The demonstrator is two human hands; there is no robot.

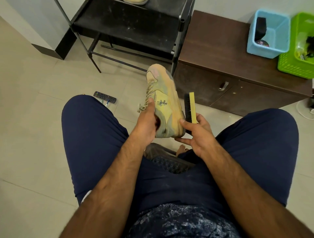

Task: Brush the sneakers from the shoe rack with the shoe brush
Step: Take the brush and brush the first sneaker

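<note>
A tan and yellow sneaker (165,100) is held up between my knees, toe pointing away, laces to the left. My left hand (147,123) grips it at the heel opening, fingers inside the collar. My right hand (198,134) holds a shoe brush (190,107) with a pale wooden back and black bristles. The bristles face the sneaker's right side and sit close beside its sole. The black shoe rack (129,25) stands ahead; the sole of another sneaker (137,1) shows at its top edge.
A dark brown low cabinet (226,71) stands right of the rack, carrying a blue bin (269,49) and a green basket (297,64). A remote control (105,97) lies on the tiled floor to the left. A dark stool seat (167,161) shows between my legs.
</note>
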